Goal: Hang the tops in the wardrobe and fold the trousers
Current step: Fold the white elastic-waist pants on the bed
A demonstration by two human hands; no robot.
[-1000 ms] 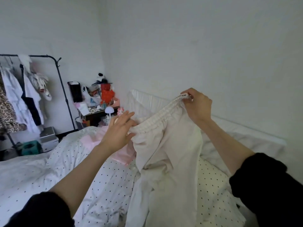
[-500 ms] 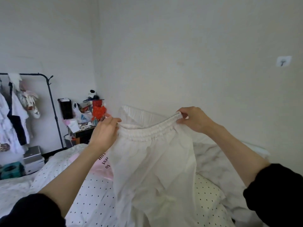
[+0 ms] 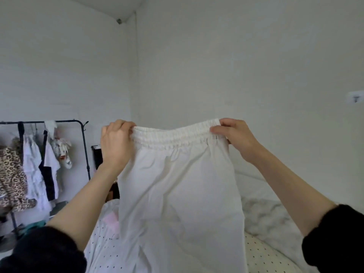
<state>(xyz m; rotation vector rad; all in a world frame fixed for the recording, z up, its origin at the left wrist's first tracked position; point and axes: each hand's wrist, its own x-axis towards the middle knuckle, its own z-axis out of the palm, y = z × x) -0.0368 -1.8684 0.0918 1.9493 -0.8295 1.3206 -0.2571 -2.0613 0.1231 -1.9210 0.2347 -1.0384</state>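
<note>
Raised well above where they were half a second ago, both hands now hold the white trousers (image 3: 177, 194) up in front of the corner of the room, with the waistband pulled out wide and nearly level instead of sagging between them; the view has tipped upward with them, so more wall and less bed shows.

At the far left a black clothes rail (image 3: 59, 121) stands against the wall, and tops hang from it: a leopard-print top (image 3: 11, 178) at the left edge, then white tops (image 3: 32, 170) with a dark garment among them.

Next comes the left hand (image 3: 116, 146), its fingers curled over the left end of the elastic waistband (image 3: 173, 137) and its thumb hidden behind the cloth, so it grips that end firmly. From the waistband the trousers hang straight down in front of the person, their lower part running out of the bottom edge of the view and covering much of the bed behind. Beside their left edge a pink item (image 3: 112, 221) lies on the dotted white bedding (image 3: 102, 251).

On the right, the right hand (image 3: 234, 134) pinches the other end of the waistband, thumb in front and fingers folded round it. Below that forearm a rumpled white quilt (image 3: 264, 217) lies along the wall side of the bed.
</note>
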